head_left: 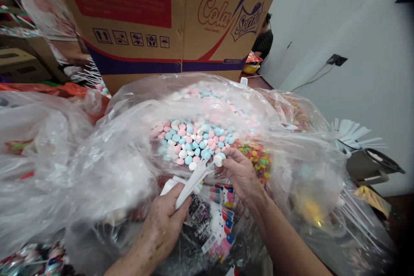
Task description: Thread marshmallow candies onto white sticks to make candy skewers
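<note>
My left hand (166,213) is closed round a bundle of thin white sticks (194,181), which fan out towards the candies. Between the thumb and fingers of my right hand (241,172) is a round white candy (218,160), close to the tips of the sticks. Whether it touches them I cannot tell. Just beyond both hands, an opened clear plastic bag (129,112) holds many pink, blue and white round candies (190,140). Beside my right hand are small red, yellow and green candies (258,159). Printed packets (216,228) lie below my hands.
A large cardboard box (136,56) stands behind the candy bag. On the right, white strips (355,133) fan out above a dark container (368,164), with white sticks (355,217) lower down. Clear plastic (39,155) covers the left. A person (263,41) is behind the box.
</note>
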`<state>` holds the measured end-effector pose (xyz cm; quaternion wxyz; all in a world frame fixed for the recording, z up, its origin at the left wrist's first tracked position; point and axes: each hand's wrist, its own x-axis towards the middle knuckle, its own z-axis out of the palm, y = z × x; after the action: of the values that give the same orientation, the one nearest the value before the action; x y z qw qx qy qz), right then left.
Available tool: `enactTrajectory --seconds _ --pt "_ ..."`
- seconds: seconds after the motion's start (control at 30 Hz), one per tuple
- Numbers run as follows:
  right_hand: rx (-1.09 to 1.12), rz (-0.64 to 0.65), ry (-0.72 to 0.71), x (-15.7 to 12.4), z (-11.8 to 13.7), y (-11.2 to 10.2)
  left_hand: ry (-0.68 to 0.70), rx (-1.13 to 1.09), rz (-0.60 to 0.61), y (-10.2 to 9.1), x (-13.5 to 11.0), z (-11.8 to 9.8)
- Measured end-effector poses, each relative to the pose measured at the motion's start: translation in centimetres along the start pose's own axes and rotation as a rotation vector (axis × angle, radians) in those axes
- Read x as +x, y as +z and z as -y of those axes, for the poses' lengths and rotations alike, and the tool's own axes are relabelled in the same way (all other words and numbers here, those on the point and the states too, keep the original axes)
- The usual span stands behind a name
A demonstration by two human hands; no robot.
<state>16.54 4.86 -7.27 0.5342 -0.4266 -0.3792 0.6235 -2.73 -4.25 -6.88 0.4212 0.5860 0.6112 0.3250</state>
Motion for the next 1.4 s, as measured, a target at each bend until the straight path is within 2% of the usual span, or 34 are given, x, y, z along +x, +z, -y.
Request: enactTrajectory --seconds 0.07,0.2,0.57,0.73,0.87,1.03,1.1,1.27,1.4 --pt "0.057 -0.002 0.028 -0.4 0.4 0.3 -0.013 0.031 0.021 0.1 0.1 -0.3" --pt "0.056 0.000 -0.006 -0.6 0.4 0.6 -0.041 0.042 0.073 0.3 0.2 -0.8" --pt "0.106 -0.033 -0.060 -0.7 0.0 0.8 -0.071 0.028 0.080 0.3 0.4 -0.9" --pt "-0.020 0.062 -0.083 -0.6 -1.0 -0.2 -0.058 0.005 0.101 0.3 0.4 -0.8" --pt "-0.226 0.094 -0.119 -0.5 -1.3 -1.2 -0.050 -0.010 0.091 0.4 0.3 -0.2" --pt "-0.566 0.138 -0.372 -0.9 -0.6 -1.5 -0.021 -0.047 0.059 0.7 0.2 0.8" --pt "-0.596 0.139 -0.417 -1.1 -0.8 -1.4 -0.033 -0.073 0.049 0.8 0.2 1.0" --pt "-0.522 0.084 -0.341 -2.0 -2.3 -1.0 -0.020 -0.123 0.012 1.3 0.2 1.1" --pt "-0.552 0.096 -0.460 -2.9 -2.8 -0.1 -0.023 -0.121 -0.026 1.4 0.1 1.2"
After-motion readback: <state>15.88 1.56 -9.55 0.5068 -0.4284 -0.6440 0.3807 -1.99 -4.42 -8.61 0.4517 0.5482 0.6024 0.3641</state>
